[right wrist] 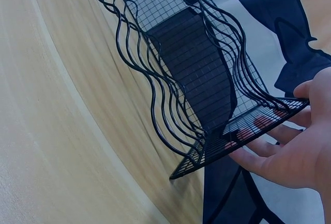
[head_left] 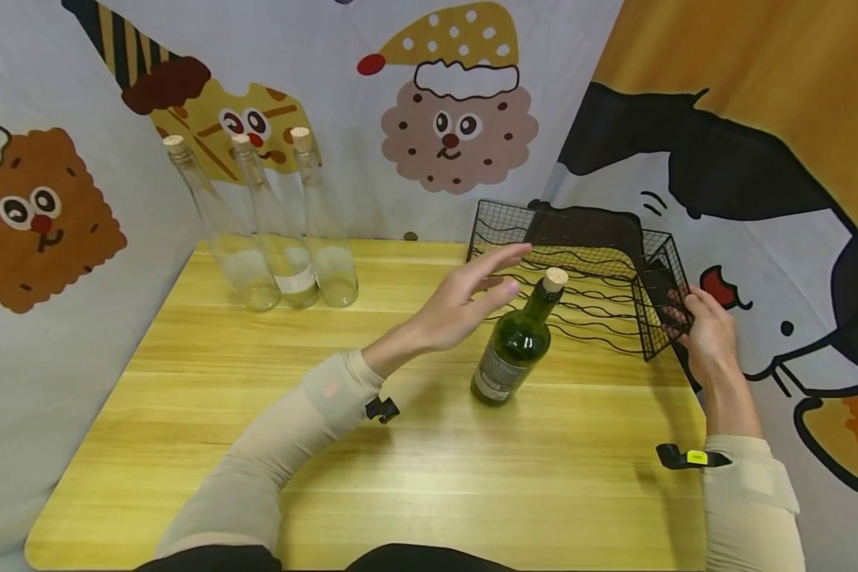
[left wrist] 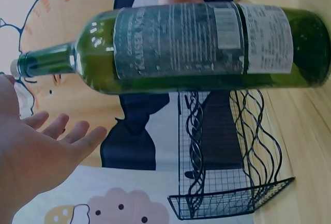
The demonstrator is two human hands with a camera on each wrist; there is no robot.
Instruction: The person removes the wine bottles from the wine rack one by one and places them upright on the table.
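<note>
A green wine bottle [head_left: 512, 349] with a cork stopper [head_left: 554, 279] stands on the table, its printed label [left wrist: 181, 40] facing the left wrist camera. My left hand [head_left: 465, 306] is beside the bottle's neck, fingers extended and apart from one another, holding nothing. Behind the bottle is a black wire bottle rack [head_left: 647, 318] with wavy bars [right wrist: 150, 79]. My right hand [head_left: 711, 330] touches the rack's right end panel from outside. Its spread fingers [right wrist: 269, 149] lie along the mesh, partly seen through it.
Three clear glass bottles [head_left: 338, 278] with corks stand at the back left of the wooden table [head_left: 400, 492]. A cartoon-printed cloth [head_left: 343, 103] hangs behind the table. The rack sits near the table's back right corner, close against the cloth.
</note>
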